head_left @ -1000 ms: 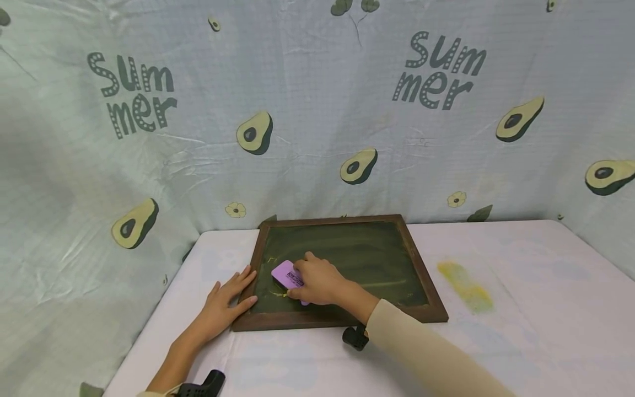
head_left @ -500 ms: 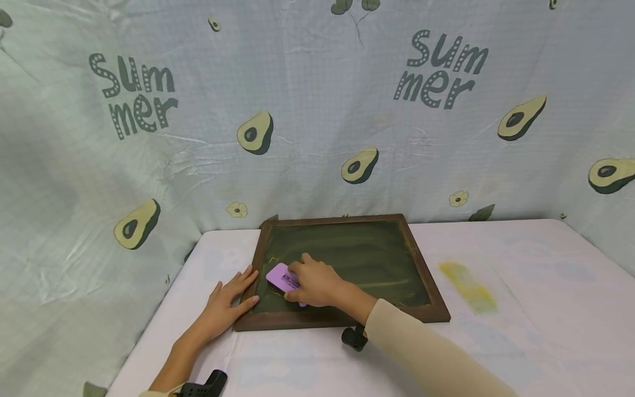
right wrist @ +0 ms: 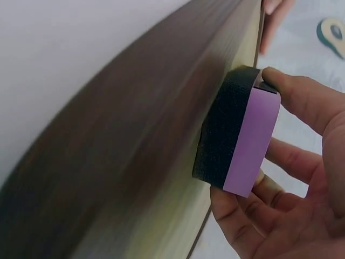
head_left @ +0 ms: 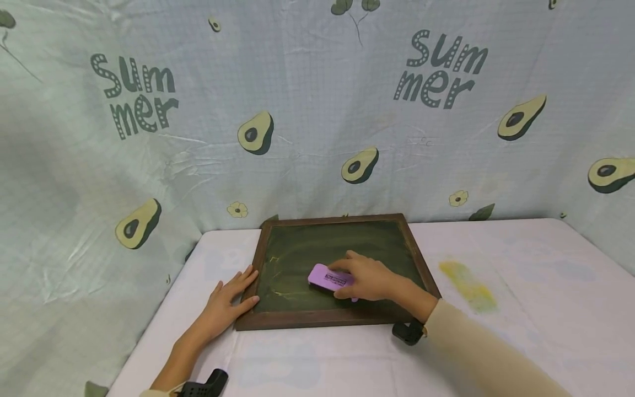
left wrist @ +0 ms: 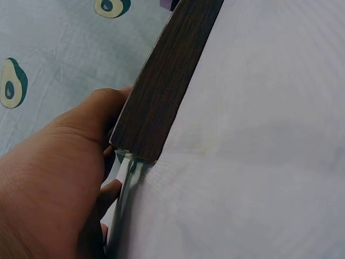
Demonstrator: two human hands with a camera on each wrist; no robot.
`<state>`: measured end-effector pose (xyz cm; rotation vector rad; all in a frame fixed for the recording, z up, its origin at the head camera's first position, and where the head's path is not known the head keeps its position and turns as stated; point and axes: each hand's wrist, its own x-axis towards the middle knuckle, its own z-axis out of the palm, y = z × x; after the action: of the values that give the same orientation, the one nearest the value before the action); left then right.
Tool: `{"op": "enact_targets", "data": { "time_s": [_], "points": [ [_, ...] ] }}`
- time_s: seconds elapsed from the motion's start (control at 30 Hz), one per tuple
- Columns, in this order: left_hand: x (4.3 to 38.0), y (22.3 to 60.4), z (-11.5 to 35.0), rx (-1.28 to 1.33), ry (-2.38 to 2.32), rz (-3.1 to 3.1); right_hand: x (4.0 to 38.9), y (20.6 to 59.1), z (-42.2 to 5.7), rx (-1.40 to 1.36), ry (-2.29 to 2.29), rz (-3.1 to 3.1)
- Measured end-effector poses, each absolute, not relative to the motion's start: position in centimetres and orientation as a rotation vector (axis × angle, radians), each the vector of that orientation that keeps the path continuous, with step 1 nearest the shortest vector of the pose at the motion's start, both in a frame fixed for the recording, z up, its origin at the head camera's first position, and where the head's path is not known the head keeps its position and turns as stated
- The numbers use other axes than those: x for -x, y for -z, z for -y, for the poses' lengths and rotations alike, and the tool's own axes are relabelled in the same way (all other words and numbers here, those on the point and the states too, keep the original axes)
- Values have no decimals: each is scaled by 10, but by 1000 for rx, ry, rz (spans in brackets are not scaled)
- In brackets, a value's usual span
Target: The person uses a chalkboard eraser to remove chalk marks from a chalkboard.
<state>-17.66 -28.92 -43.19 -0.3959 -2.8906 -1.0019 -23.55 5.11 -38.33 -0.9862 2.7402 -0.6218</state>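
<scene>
A purple eraser (head_left: 328, 277) with a dark felt underside lies against the wood-framed chalkboard (head_left: 297, 242). My right hand (head_left: 369, 278) grips it by its sides, thumb and fingers on opposite edges. In the right wrist view the eraser (right wrist: 249, 140) shows its purple back and black pad, the pad facing the board. My left hand (head_left: 225, 306) rests with spread fingers on the board's left frame. The left wrist view shows that hand (left wrist: 59, 162) at the corner of the brown wooden frame (left wrist: 161, 91). Faint yellow chalk marks (head_left: 278, 292) show at the board's lower left.
The board lies on a table with a white cloth (head_left: 536, 264). A yellow-green smudge (head_left: 468, 286) marks the cloth right of the board. Behind stands a hanging cloth (head_left: 307, 110) printed with avocados. Each wrist carries a black camera, the right one (head_left: 408, 333) beside the board's front edge.
My right hand first slid the eraser slightly left, then moved it right across the board toward its middle. Lower-left chalk marks are uncovered. My left hand stays on the frame.
</scene>
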Motion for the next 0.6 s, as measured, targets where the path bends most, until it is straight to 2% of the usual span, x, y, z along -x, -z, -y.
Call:
{"op": "enact_targets", "data": {
  "time_s": [0.33, 0.6],
  "points": [
    [176, 431, 289, 398, 1016, 2891, 242, 379, -136, 904, 630, -2778],
    [176, 432, 289, 397, 1011, 2894, 237, 380, -170, 895, 742, -2780]
  ]
}}
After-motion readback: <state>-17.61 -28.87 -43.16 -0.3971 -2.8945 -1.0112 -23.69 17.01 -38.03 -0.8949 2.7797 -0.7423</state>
